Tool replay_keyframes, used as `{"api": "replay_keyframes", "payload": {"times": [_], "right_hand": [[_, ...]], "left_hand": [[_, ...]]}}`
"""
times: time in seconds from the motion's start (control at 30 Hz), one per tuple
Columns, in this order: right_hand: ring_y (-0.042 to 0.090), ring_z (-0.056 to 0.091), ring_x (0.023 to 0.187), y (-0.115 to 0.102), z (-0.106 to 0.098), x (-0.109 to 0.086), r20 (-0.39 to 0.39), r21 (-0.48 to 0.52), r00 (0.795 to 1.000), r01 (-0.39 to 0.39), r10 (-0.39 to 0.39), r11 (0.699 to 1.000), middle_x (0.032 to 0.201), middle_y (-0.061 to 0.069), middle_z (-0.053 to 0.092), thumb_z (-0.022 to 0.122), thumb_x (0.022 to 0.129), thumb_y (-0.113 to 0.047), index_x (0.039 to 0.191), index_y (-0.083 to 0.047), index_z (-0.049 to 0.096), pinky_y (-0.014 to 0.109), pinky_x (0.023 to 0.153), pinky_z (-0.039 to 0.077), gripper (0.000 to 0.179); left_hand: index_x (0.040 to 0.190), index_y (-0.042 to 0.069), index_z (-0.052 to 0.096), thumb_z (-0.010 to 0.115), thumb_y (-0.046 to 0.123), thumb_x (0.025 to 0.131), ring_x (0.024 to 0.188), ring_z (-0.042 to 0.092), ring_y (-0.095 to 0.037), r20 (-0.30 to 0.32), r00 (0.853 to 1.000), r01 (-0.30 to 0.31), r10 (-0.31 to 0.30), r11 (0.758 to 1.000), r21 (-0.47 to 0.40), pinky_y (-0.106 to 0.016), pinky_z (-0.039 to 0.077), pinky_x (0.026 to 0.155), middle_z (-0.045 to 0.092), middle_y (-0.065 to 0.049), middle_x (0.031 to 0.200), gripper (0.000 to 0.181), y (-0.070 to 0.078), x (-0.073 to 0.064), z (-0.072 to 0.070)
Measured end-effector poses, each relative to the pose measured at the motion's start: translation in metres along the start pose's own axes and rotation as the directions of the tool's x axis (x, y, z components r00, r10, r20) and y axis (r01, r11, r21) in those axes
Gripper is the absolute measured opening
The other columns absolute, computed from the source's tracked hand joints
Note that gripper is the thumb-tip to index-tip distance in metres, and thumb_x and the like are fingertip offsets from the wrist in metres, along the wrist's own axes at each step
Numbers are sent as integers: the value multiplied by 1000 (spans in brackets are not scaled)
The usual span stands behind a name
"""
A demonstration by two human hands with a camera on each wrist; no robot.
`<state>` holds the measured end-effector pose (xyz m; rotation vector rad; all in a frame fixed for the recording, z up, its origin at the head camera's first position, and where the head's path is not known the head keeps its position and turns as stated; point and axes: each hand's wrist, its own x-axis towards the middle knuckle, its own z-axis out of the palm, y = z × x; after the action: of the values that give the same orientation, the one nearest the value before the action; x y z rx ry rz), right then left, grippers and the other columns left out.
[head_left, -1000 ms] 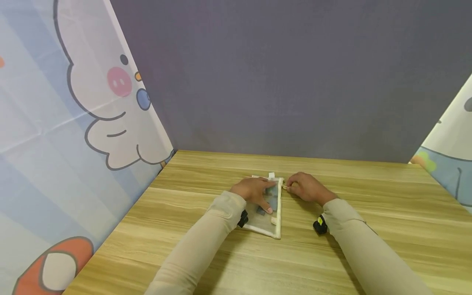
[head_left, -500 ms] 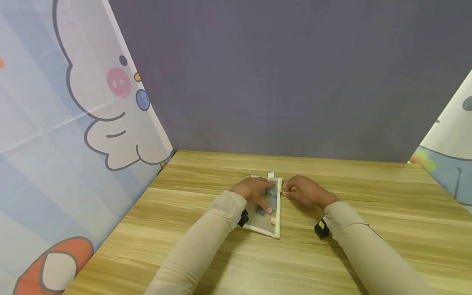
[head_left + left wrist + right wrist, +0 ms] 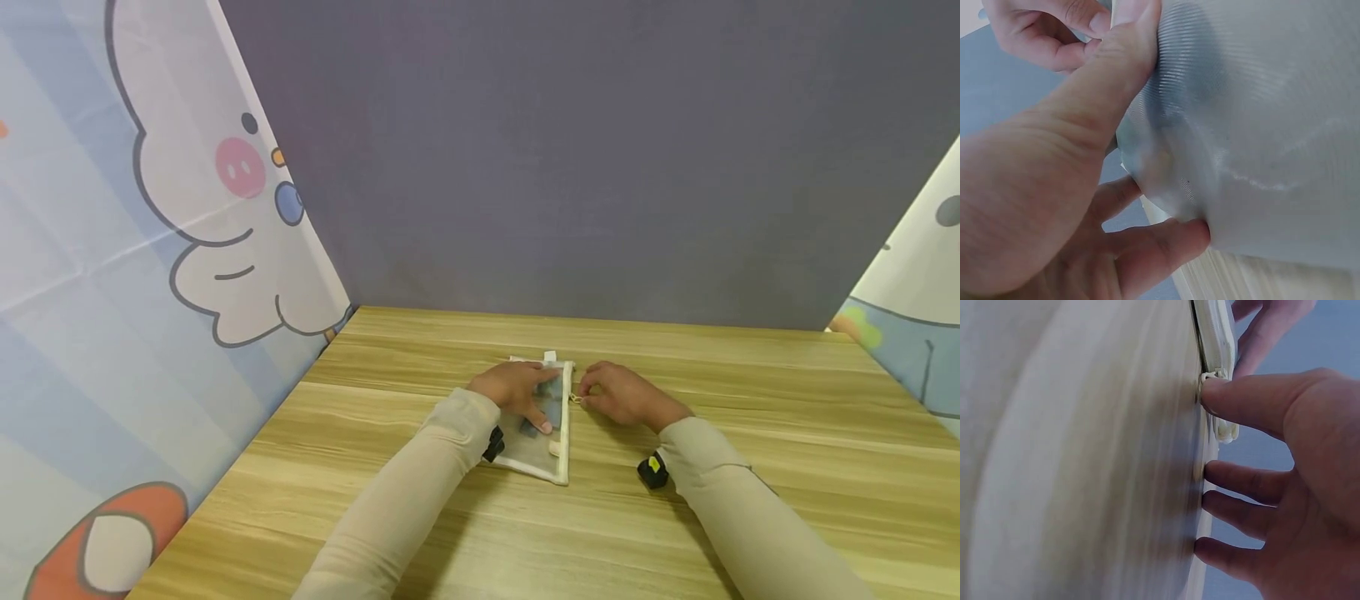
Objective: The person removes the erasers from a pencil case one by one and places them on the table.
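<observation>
A see-through mesh zipper pouch [image 3: 528,458] with off-white edging lies flat on the table. Blue-grey items [image 3: 552,412] show through its mesh. My left hand [image 3: 513,390] rests on the pouch with thumb and fingers spread, pressing it; in the left wrist view the mesh [image 3: 1272,125] bulges beside the thumb. At the pouch's right edge, my right hand [image 3: 621,394] pinches the small zipper pull [image 3: 575,398]. In the right wrist view its thumb covers most of the pull, below the zipper tape [image 3: 1215,337], while the other fingertips touch the tabletop.
The wood-grain table [image 3: 360,500] runs back to a dark grey panel [image 3: 585,167]. A cartoon-printed cloth [image 3: 90,358] hangs along the left side, and another printed cloth [image 3: 915,333] is at the right. A white tag [image 3: 550,356] sticks out from the pouch's far edge.
My right hand has moved a little toward me along the pouch's right edge, taking the zipper pull along. The left hand and the pouch have stayed in place.
</observation>
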<state>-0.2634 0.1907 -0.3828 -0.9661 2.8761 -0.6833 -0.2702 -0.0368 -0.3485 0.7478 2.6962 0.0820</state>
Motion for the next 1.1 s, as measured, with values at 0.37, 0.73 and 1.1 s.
{"api": "replay_keyframes", "payload": {"times": [0.37, 0.73, 1.1], "right_hand": [[28, 61, 100, -6, 0, -4, 5, -19, 999, 45, -45, 999, 109, 8, 64, 66, 96, -14, 92, -11, 73, 49, 86, 49, 8], [30, 61, 101, -15, -5, -8, 16, -19, 998, 64, -64, 998, 112, 13, 63, 69, 93, -10, 88, -14, 71, 50, 87, 49, 6], [28, 61, 101, -18, 2, -16, 13, -11, 996, 89, -89, 996, 111, 10, 63, 68, 93, -8, 85, -18, 68, 47, 84, 49, 13]], "left_hand": [[161, 36, 23, 79, 60, 74, 147, 30, -24, 0, 1000, -2, 2, 1000, 11, -42, 34, 112, 25, 3, 164, 106, -1, 0, 1], [161, 37, 22, 78, 62, 74, 147, 29, -22, -8, 1000, 5, -5, 1000, 19, -41, 34, 112, 24, 4, 165, 106, -2, 1, -2], [160, 38, 23, 76, 61, 76, 146, 32, -23, 9, 1000, -5, 5, 1000, 22, -41, 37, 110, 21, 4, 165, 103, -2, -3, 1]]}}
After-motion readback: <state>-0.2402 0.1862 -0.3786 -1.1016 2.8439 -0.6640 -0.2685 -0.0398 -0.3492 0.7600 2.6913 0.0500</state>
